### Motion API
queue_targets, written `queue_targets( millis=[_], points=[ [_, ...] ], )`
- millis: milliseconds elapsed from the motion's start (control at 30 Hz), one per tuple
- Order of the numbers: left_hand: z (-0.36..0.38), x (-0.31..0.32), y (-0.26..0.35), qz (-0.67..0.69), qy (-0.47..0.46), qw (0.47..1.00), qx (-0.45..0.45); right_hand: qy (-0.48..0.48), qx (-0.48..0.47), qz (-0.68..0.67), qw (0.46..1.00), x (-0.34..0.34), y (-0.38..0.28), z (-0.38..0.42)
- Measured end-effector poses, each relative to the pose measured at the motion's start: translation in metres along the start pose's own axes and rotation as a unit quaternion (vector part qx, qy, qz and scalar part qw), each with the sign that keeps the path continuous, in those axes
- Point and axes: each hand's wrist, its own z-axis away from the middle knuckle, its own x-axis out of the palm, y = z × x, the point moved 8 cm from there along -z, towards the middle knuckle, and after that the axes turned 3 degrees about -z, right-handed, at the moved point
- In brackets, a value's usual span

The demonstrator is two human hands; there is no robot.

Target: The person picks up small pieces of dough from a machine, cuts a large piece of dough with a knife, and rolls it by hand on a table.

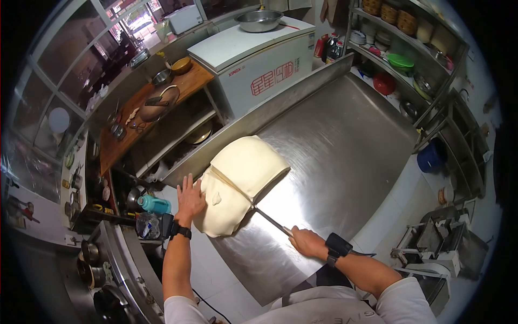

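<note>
A big slab of pale dough [248,167] lies on the steel worktable [345,146]. A long knife [270,218] runs through it, and a cut line splits the near-left piece from the larger far piece. My right hand [306,241] grips the knife's handle at the table's near edge. My left hand [190,197] lies flat with spread fingers against the left side of the dough. Both wrists wear black bands.
A white chest freezer [253,59] with a steel bowl [259,20] on top stands behind the table. A wooden counter [145,113] with pans is at the left, shelves with bowls [404,59] at the right, a blue bucket [430,157] and a machine [437,248] on the floor.
</note>
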Motion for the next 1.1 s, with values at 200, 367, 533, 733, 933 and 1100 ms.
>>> queue_targets(
  millis=[200, 367, 533, 733, 933, 1100],
  points=[
    [-0.037, -0.004, 0.008, 0.325, -0.113, 0.936, -0.079, -0.065, 0.027, 0.051, 0.996, -0.026, 0.029, 0.045],
    [-0.082, 0.002, 0.034, 0.37, -0.036, 0.923, -0.096, 0.103, 0.062, 0.075, 0.99, -0.128, 0.108, 0.067],
    [-0.12, 0.013, 0.075, 0.271, -0.121, 0.951, -0.08, 0.219, 0.08, 0.161, 0.959, -0.265, 0.179, 0.019],
    [-0.138, 0.022, 0.069, 0.26, -0.169, 0.943, -0.121, 0.289, -0.037, 0.205, 0.934, -0.345, 0.256, -0.072],
    [-0.141, 0.031, 0.069, 0.247, -0.195, 0.939, -0.141, 0.351, -0.134, 0.265, 0.888, -0.373, 0.243, -0.134],
    [-0.141, 0.058, 0.057, 0.224, -0.185, 0.949, -0.126, 0.231, -0.227, 0.06, 0.944, -0.287, 0.132, -0.228]
  ],
)
